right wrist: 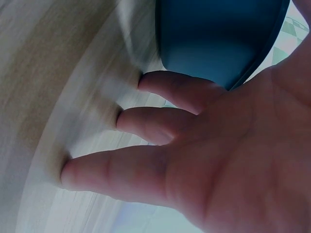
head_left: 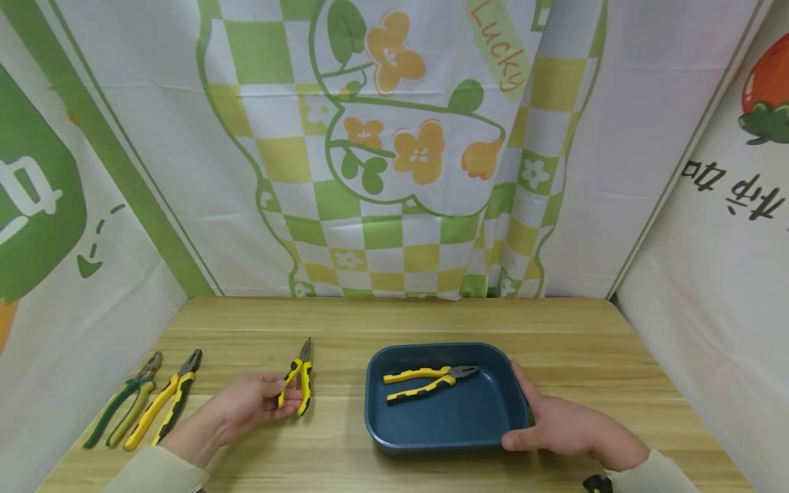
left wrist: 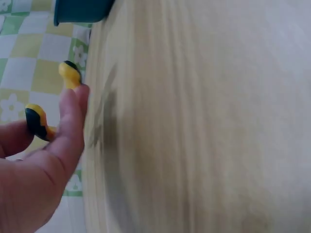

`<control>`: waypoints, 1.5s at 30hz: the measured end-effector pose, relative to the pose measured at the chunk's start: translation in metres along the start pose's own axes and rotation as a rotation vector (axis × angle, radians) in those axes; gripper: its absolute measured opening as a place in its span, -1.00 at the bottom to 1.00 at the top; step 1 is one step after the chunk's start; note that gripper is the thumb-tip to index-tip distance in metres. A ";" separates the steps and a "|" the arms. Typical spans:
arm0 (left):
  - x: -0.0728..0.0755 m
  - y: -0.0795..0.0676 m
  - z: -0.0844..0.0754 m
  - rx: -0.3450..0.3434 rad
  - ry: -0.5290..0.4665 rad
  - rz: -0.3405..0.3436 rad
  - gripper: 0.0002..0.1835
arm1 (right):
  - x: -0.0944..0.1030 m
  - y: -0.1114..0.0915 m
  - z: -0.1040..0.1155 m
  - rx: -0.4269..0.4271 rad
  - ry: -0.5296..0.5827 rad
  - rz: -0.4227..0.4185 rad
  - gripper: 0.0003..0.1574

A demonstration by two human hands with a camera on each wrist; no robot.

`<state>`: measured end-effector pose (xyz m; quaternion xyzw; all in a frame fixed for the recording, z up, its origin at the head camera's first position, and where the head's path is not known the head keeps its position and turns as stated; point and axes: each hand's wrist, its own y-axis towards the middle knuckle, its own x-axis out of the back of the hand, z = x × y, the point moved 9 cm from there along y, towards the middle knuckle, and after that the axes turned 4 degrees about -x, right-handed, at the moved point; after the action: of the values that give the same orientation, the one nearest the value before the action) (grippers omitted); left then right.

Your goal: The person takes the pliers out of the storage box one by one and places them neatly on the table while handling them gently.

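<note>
The left hand (head_left: 255, 405) pinches pliers (head_left: 305, 368) by their handles (head_left: 305, 392), likely stiff, fairly heavy and best held there; the right hand (head_left: 564, 426), fingers straight, touches the tray (head_left: 446, 428).

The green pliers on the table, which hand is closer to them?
The left hand. It is to the right of the green pliers, pinching the yellow-and-black pliers. The right hand is farther right, at the blue tray's right side.

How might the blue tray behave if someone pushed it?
The blue tray would probably slide rather than tip, being wide and low. Its walls hold a clean shape, so it looks stiff. The pliers lying loose inside might shift.
</note>
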<state>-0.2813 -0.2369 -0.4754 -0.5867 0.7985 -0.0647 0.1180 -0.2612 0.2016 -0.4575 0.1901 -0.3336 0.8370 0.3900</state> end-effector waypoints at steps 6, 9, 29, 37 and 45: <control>0.000 -0.005 0.002 0.038 0.124 -0.034 -0.53 | 0.000 0.000 0.000 -0.002 0.001 -0.003 0.51; -0.001 -0.004 0.001 0.041 0.203 -0.078 -0.52 | 0.001 0.000 0.000 -0.010 0.001 -0.008 0.51; 0.000 -0.012 -0.027 -0.021 0.871 -0.217 -0.69 | 0.002 -0.001 -0.002 -0.027 -0.035 -0.032 0.53; -0.058 -0.016 -0.043 -0.347 1.440 -0.237 -0.71 | 0.002 -0.001 0.000 -0.029 -0.040 -0.040 0.53; -0.082 -0.018 -0.032 -0.404 1.671 -0.220 -0.78 | 0.002 -0.001 0.001 -0.025 -0.056 -0.050 0.54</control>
<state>-0.2502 -0.1656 -0.4307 -0.4303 0.5584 -0.3426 -0.6210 -0.2616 0.2028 -0.4550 0.2167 -0.3499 0.8170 0.4038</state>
